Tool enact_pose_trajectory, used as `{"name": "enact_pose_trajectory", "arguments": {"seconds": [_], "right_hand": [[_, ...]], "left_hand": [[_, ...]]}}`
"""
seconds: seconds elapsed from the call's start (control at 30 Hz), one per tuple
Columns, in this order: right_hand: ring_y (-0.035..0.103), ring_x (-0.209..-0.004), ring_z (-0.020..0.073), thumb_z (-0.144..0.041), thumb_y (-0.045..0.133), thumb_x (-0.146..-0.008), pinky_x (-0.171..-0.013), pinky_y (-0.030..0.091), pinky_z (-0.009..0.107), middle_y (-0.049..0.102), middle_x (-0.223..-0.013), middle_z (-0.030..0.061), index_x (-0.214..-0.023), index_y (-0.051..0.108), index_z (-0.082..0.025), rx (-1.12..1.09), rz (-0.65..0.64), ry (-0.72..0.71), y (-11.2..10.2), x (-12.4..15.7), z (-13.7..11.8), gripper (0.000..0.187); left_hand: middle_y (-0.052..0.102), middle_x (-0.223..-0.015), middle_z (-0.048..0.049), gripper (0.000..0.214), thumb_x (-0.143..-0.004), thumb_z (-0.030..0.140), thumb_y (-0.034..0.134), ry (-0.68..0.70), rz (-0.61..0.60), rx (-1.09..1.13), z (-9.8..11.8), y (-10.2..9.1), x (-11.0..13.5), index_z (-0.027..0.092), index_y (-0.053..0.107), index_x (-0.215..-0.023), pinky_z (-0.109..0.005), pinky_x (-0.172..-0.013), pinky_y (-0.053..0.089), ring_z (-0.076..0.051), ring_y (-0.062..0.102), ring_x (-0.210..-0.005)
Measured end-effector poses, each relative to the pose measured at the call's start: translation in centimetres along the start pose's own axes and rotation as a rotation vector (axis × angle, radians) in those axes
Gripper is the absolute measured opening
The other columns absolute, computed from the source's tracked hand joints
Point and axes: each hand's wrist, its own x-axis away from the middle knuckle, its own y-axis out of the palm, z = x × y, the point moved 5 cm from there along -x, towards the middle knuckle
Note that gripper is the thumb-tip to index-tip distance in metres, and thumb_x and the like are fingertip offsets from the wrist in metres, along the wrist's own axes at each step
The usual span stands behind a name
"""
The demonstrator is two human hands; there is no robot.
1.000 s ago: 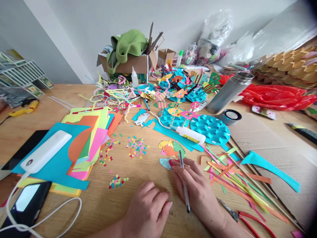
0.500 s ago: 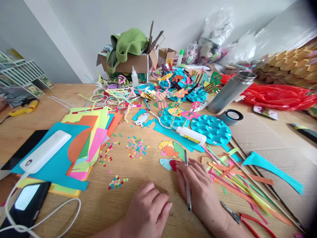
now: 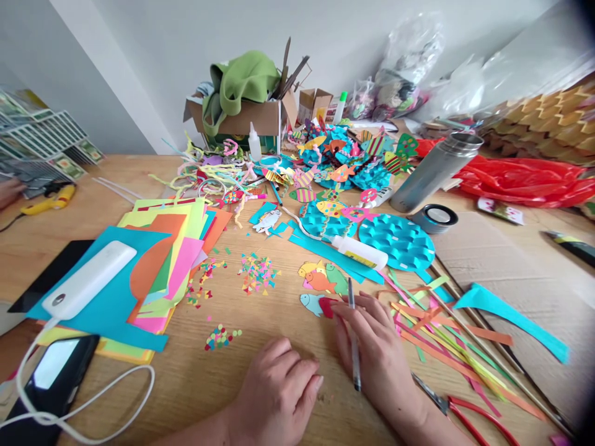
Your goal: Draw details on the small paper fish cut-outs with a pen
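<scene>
My right hand [image 3: 376,347] lies on the wooden table [image 3: 260,347] with a pen [image 3: 353,337] held between its fingers. Its fingertips press on a red paper piece [image 3: 326,306] that overlaps a small blue paper fish [image 3: 308,302]. Just beyond lie yellow, orange and green paper fish [image 3: 323,277]. My left hand [image 3: 276,393] rests palm down on the table near the front edge, fingers loosely curled, holding nothing.
A stack of coloured paper [image 3: 158,260] with a white power bank [image 3: 88,279] lies left, a phone [image 3: 51,371] and cable below it. Confetti [image 3: 255,272], a glue bottle [image 3: 360,251], paper strips [image 3: 441,334], red pliers [image 3: 465,409], a steel flask [image 3: 432,170] and cardboard box [image 3: 246,118] surround.
My right hand has slid slightly right and nearer with the pen, uncovering more of the red piece. The left hand stays put. The view shifted a little.
</scene>
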Motion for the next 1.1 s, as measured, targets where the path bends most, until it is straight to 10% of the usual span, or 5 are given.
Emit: {"name": "enact_pose_trajectory", "arguments": {"seconds": [0.63, 1.1], "right_hand": [[0.058, -0.098, 0.0283, -0.002, 0.053, -0.088, -0.081, 0.049, 0.047, 0.069, -0.094, 0.0078, -0.109, 0.059, -0.021, -0.085, -0.071, -0.039, 0.9, 0.3, 0.1, 0.030], [0.066, -0.085, 0.0218, -0.001, 0.058, -0.085, -0.072, 0.053, 0.037, 0.069, -0.095, 0.0074, -0.109, 0.063, -0.024, -0.127, 0.238, -0.089, -1.3, 0.1, -1.8, 0.033]], "left_hand": [[0.060, -0.068, -0.0033, 0.018, -0.095, 0.013, 0.045, 0.021, -0.002, 0.043, 0.4, -0.2, -0.1, 0.016, 0.062, -0.090, -0.031, -0.065, 0.046, -0.019, 0.054, -0.067], [0.059, -0.061, -0.0017, 0.024, -0.096, 0.018, 0.047, -0.094, 0.187, 0.279, -0.2, -1.9, -0.5, 0.017, 0.063, -0.078, -0.029, -0.063, 0.043, -0.015, 0.052, -0.060]]}}
